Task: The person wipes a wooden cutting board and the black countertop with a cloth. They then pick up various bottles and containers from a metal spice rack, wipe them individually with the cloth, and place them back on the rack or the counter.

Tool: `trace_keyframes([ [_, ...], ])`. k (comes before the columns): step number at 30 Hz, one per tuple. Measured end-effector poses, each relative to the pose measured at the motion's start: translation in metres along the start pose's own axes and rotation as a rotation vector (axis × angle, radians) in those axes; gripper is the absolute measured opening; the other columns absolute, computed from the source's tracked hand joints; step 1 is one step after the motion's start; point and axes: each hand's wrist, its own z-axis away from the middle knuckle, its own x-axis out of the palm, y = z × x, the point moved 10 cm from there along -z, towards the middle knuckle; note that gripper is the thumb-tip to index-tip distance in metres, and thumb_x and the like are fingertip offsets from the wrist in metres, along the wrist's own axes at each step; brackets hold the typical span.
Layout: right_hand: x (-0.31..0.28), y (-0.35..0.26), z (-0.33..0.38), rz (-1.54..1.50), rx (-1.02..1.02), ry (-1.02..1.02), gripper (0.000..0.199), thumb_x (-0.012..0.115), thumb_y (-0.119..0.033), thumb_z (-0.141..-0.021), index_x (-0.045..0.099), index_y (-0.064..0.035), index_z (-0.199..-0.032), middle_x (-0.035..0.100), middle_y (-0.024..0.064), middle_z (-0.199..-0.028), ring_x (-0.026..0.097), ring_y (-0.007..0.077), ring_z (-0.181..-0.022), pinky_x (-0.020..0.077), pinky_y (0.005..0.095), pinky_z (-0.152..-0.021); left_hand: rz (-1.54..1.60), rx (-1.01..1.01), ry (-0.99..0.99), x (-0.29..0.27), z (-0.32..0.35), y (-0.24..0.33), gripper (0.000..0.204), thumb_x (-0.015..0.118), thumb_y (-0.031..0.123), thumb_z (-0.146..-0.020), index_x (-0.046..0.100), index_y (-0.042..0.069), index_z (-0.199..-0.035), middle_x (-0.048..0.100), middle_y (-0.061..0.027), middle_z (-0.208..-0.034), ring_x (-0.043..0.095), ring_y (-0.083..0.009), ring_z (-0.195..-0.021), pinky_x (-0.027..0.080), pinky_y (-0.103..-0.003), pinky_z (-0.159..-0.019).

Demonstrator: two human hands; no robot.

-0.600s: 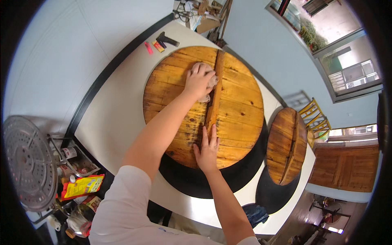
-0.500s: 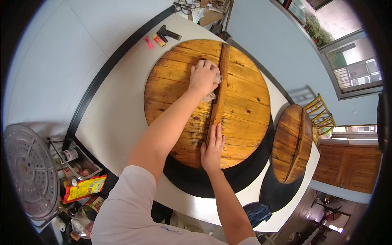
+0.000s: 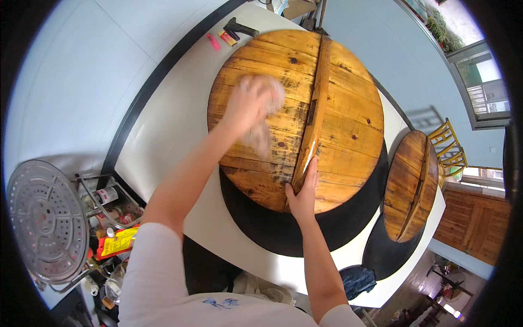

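A large round wooden lid (image 3: pixel 348 125) lies over a wide black wok (image 3: pixel 340 234), whose near rim shows as a dark crescent. Across the lid runs a raised wooden handle bar (image 3: pixel 317 103). My right hand (image 3: pixel 303 197) grips the near end of this bar, thumb on its left side and fingers on its right. Over the planks left of the bar, my left hand (image 3: pixel 251 103) is smeared by motion and closed on a pale, crumpled cloth (image 3: pixel 258 140), which hangs down toward me. Dark stains mark the wood beside the bar.
A smaller oval-looking wooden lid (image 3: pixel 406 191) covers a second black wok (image 3: pixel 381 256) at the right. Dark blue cloth (image 3: pixel 357 282) lies at the counter's near edge. A black torch-like tool (image 3: pixel 241 27) sits far left. Bottles and a perforated metal disc (image 3: pixel 48 220) stand lower left.
My left hand has swept the cloth left, away from the handle bar and onto the planks. My right hand stays at the bar's near end. The whole view has shifted.
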Motion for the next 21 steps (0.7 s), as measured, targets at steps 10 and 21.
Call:
trace_keyframes([
  [10, -0.002, -0.003, 0.002, 0.170, -0.079, 0.073, 0.089, 0.057, 0.008, -0.080, 0.011, 0.0020, -0.155, 0.021, 0.0239, -0.160, 0.019, 0.0339, -0.150, 0.0111, 0.0481, -0.120, 0.271, -0.023, -0.089, -0.009, 0.108, 0.076, 0.027, 0.074, 0.017, -0.076, 0.063, 0.020, -0.100, 0.055, -0.0066, -0.121, 0.049, -0.0365, -0.112, 0.044, -0.049, -0.090],
  [21, 0.002, -0.008, 0.000, 0.102, -0.027, 0.048, 0.088, 0.055, 0.010, -0.081, 0.010, -0.0010, -0.156, 0.018, 0.0211, -0.161, 0.015, 0.0373, -0.150, 0.0060, 0.0499, -0.121, 0.027, -0.624, 0.124, -0.086, 0.260, -0.038, 0.047, 0.069, 0.011, -0.069, 0.062, 0.016, -0.115, 0.054, -0.0110, -0.134, 0.048, -0.0369, -0.123, 0.040, -0.048, -0.101],
])
